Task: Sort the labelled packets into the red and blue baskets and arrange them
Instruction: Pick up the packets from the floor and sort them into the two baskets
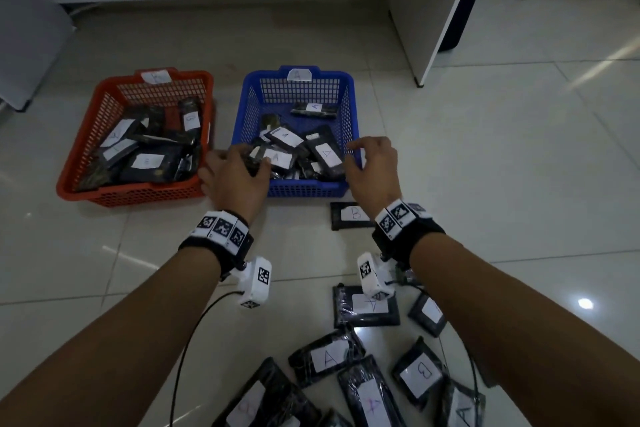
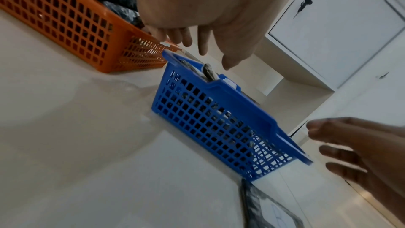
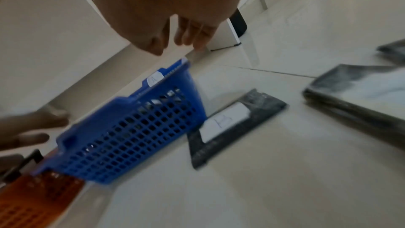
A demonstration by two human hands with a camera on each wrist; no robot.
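Blue basket [image 1: 349,94] sits between both hands: left hand [image 1: 233,180] over its near-left corner, right hand [image 1: 375,166] at the near-right rim, fingers loose and spread, gripping nothing. A-packets [image 1: 325,152] lie jumbled just ahead of the fingertips, long axes skewed; both hands look equally near.

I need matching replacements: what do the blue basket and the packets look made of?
Blue basket: probably moulded plastic, matte, going by its even colour and grid-holed walls. Packets: dark contents in glossy clear film, judging by wrinkles and glints, with white paper-like labels; the contents cannot be told.
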